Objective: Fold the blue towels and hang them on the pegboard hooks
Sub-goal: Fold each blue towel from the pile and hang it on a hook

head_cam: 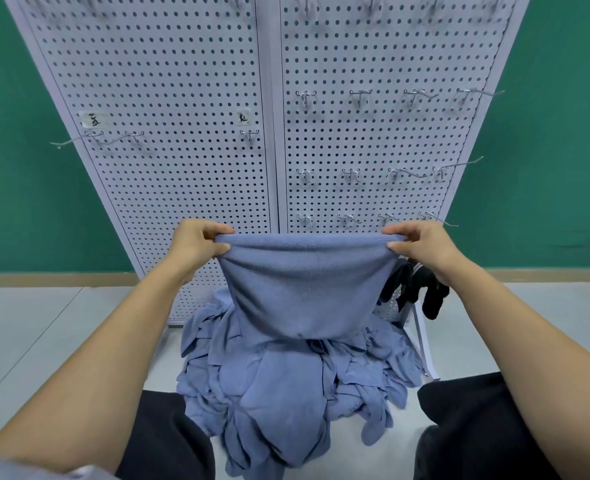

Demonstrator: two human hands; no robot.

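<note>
Blue towel, quantity one, hangs stretched before the two-panel pegboard, above a heap of further blue towels on the floor, count indeterminate. Left hand and right hand each pinch one top corner, fingers curled.

Blue towels are seen before a white pegboard dotted with dark holes; the wall is green.

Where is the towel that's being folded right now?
The towel hangs mid-frame in the head view, top edge pinched by the left hand and right hand, before the pegboard, above the blue heap.
</note>
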